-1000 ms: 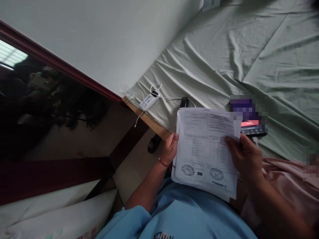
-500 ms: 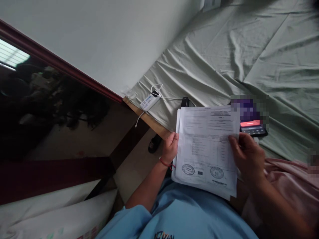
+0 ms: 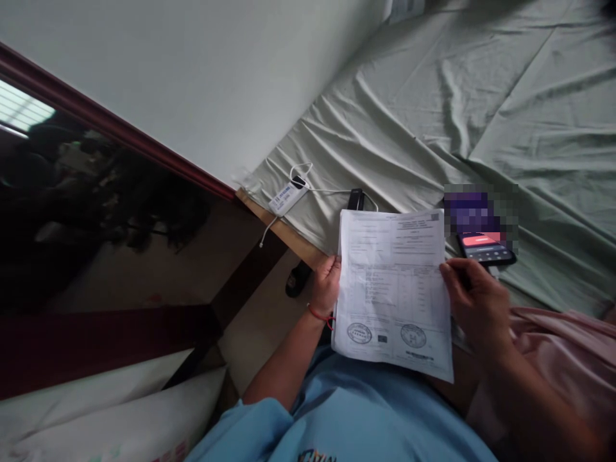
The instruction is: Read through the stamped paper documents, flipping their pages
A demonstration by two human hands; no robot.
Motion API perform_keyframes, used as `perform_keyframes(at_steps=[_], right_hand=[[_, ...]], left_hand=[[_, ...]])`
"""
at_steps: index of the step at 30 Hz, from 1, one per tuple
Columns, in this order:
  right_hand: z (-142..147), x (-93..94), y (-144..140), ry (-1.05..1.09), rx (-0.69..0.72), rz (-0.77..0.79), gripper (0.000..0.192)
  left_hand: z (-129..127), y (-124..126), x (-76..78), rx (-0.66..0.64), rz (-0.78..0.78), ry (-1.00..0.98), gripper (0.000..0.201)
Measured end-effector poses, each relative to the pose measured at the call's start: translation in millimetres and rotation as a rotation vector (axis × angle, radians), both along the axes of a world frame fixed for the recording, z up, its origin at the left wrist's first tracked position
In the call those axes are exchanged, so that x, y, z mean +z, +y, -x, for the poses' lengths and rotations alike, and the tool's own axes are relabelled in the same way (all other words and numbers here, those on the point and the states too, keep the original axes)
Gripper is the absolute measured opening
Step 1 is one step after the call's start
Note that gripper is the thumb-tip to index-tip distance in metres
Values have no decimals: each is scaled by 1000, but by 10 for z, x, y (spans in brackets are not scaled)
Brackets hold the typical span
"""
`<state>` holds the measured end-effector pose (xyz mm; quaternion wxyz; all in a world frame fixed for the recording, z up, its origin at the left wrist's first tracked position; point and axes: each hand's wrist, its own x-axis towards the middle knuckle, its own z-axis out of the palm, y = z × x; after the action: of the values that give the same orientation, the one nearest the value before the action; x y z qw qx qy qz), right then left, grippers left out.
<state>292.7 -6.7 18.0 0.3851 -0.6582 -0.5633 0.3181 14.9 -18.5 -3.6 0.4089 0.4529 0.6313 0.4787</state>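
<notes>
Held the stamped paper (image 3: 387,289) between 2 nearly closed hands, pinching opposite edges with left hand (image 3: 326,285) and right hand (image 3: 476,301). Probably risked creasing or tearing from uneven pulling, or bumping the phone (image 3: 484,242) just beyond the right hand through a wide swing.

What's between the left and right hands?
Head view: a stamped printed form spans the gap, left hand at one side edge, right hand at the other.

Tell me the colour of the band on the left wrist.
The band is red; it shows best in the head view, the only one.
</notes>
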Motion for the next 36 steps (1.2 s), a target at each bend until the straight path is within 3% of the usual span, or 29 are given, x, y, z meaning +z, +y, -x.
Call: perform_keyframes(at_steps=[9, 15, 23, 30, 34, 36], right_hand=[[-5, -35, 31, -15, -29, 43, 27], [15, -37, 26, -12, -24, 38, 27], [39, -28, 26, -2, -5, 41, 29], [46, -41, 26, 3, 4, 46, 26], [39, -85, 1, -3, 1, -30, 24], [47, -80, -11, -4, -3, -87, 32]], left_hand=[[8, 40, -49, 18, 54, -66, 45], [-58, 36, 33, 21, 39, 35, 51], [-73, 2, 49, 49, 55, 7, 53], [-71, -12, 78, -21, 9, 176, 49], [-29, -105, 108, -19, -8, 98, 40], [13, -177, 135, -10, -8, 5, 37]])
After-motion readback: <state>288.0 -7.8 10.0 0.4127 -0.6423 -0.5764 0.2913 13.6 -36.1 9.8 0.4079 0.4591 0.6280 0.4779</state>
